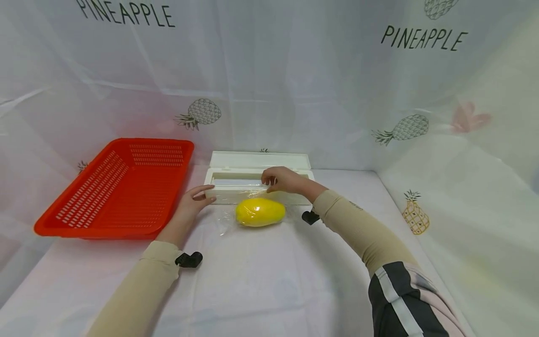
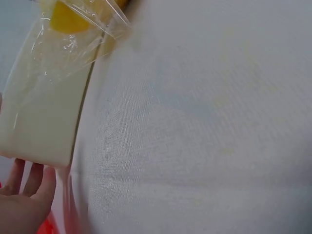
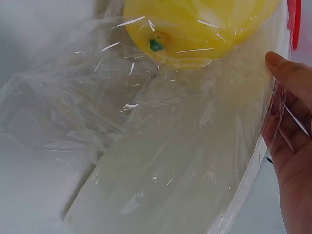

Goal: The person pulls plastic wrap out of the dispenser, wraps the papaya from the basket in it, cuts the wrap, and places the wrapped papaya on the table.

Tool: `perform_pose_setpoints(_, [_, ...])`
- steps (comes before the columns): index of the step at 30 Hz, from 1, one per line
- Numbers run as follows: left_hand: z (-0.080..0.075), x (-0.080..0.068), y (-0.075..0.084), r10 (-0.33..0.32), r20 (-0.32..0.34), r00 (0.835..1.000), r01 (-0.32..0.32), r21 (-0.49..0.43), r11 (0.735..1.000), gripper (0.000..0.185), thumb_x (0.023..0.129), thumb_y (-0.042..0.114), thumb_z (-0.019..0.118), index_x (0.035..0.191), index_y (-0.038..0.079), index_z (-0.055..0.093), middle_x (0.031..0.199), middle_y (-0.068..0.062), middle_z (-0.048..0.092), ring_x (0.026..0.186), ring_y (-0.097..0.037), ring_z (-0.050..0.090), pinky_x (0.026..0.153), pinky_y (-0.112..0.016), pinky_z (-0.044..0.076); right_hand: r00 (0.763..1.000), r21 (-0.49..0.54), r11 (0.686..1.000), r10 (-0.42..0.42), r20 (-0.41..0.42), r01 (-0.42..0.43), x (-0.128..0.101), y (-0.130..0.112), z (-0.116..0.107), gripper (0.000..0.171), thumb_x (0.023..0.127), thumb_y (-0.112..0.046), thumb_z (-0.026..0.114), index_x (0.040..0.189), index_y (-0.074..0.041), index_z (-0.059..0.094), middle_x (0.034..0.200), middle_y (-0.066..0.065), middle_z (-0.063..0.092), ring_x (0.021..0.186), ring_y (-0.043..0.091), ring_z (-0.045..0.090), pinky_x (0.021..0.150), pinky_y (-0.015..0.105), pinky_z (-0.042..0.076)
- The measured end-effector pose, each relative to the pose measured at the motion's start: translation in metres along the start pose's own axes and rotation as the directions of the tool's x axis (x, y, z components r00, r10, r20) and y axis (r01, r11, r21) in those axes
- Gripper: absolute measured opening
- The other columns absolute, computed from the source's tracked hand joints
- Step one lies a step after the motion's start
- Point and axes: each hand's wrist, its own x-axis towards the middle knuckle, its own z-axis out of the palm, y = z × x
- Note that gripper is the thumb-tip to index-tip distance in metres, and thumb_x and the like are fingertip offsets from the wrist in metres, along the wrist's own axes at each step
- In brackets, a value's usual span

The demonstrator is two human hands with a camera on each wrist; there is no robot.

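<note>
Yellow oval mango-like fruit (image 1: 259,212) under clear cling film (image 3: 161,146), long axis left-right, just before white plastic film dispenser box (image 1: 257,180); right hand (image 1: 283,179) pinching film nearer, left hand (image 1: 194,200) flat-fingered against box end.

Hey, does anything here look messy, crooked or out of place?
Only the cling film: it lies creased and bunched over the yellow fruit before the white dispenser box. The red basket sits tidy, empty.
</note>
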Motion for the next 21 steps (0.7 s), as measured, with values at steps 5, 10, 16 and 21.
perform_pose_setpoints(5, [-0.001,-0.004,0.0,-0.044,-0.036,0.998,0.044,0.019,0.999,0.047,0.09,0.015,0.071,0.134,0.009,0.058,0.147,-0.016,0.041,0.131,-0.036,0.044,0.106,-0.047,0.038,1.0,0.034,0.999,0.019,0.014,-0.02,0.001,0.002,-0.001,0.023,0.085,-0.004,0.075,0.104,-0.008,0.064,0.095,0.001,0.062,0.087,0.017,0.056,0.079,0.027,0.051])
perform_pose_setpoints(10, [0.001,-0.01,-0.002,0.039,-0.061,0.997,-0.035,0.071,0.997,0.046,0.091,0.017,0.07,0.134,0.008,0.058,0.145,-0.016,0.043,0.131,-0.036,0.043,0.106,-0.049,0.038,0.999,0.053,0.998,0.032,0.011,-0.033,0.0,0.002,-0.002,0.022,0.085,-0.004,0.075,0.103,-0.007,0.064,0.093,0.002,0.062,0.086,0.018,0.056,0.077,0.027,0.051])
perform_pose_setpoints(16, [0.02,-0.026,0.012,0.425,-0.124,0.897,-0.335,0.438,0.834,0.039,0.085,0.012,0.076,0.122,0.004,0.065,0.129,-0.018,0.049,0.121,-0.035,0.045,0.103,-0.049,0.038,0.999,0.052,0.998,0.033,0.006,-0.033,0.001,0.005,-0.001,0.022,0.085,-0.005,0.075,0.103,-0.008,0.063,0.093,0.002,0.061,0.085,0.018,0.055,0.076,0.027,0.051])
perform_pose_setpoints(21, [0.037,-0.024,0.027,0.502,0.044,0.864,-0.447,0.525,0.724,0.039,0.086,0.013,0.076,0.123,0.007,0.064,0.118,-0.013,0.059,0.11,-0.031,0.052,0.097,-0.049,0.042,0.999,0.05,0.998,0.033,-0.008,-0.032,0.002,0.005,0.001,0.022,0.084,-0.005,0.076,0.102,-0.009,0.063,0.089,0.003,0.06,0.081,0.019,0.054,0.074,0.027,0.05])
